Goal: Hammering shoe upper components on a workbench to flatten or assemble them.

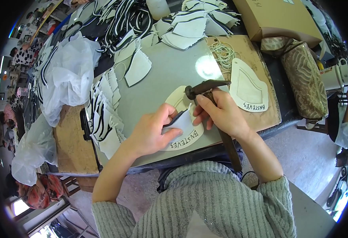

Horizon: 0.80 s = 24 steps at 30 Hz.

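My left hand (152, 129) pinches a small white shoe-upper piece (184, 122) with a dark trimmed edge, between thumb and fingers. In my right hand (228, 115) is a hammer (211, 85), its metal head pointing away from me and its wooden handle slanting down past the table's front edge. The right fingertips sit close beside the white piece; whether they touch it I cannot tell. Under both hands lies a cream pattern template (198, 134) with marker lettering, partly covered by the piece and fingers. A second, similar template (249, 89) lies to the right.
Stacked white pieces with black edging (106, 115) fan out at left, and more (190, 27) are heaped at the back. Plastic bags (69, 75) stand far left. Coiled cord (224, 54), a cardboard box (281, 20) and a patterned pouch (307, 81) are on the right.
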{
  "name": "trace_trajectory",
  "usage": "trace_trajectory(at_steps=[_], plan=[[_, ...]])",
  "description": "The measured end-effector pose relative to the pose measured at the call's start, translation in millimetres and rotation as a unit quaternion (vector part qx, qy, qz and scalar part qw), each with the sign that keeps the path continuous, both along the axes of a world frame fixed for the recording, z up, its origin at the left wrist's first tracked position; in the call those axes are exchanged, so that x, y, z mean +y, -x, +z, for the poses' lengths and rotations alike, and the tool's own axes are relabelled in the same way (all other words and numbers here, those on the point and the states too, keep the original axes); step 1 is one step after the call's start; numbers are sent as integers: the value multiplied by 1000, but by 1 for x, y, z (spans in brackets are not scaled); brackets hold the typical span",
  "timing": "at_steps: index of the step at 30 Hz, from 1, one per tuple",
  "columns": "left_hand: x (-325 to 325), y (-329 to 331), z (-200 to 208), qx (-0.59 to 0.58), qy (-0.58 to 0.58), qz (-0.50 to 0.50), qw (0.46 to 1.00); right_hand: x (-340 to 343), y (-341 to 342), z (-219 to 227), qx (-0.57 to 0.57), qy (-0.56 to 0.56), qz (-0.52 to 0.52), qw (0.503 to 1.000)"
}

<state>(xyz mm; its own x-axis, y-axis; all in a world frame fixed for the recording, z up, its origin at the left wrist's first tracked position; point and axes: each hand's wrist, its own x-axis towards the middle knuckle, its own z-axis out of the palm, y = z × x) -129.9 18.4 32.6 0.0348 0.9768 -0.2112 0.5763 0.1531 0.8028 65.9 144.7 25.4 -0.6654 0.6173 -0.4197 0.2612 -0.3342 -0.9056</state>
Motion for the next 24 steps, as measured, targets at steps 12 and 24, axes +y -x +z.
trace_trajectory(at_steps=[12,24], plan=[[-11,-17,3,95,-113,17,989,-20,-6,4,1,-31,111,993],[-20,-4,15,-33,27,174,984,-27,-4,2,8,-80,61,995]])
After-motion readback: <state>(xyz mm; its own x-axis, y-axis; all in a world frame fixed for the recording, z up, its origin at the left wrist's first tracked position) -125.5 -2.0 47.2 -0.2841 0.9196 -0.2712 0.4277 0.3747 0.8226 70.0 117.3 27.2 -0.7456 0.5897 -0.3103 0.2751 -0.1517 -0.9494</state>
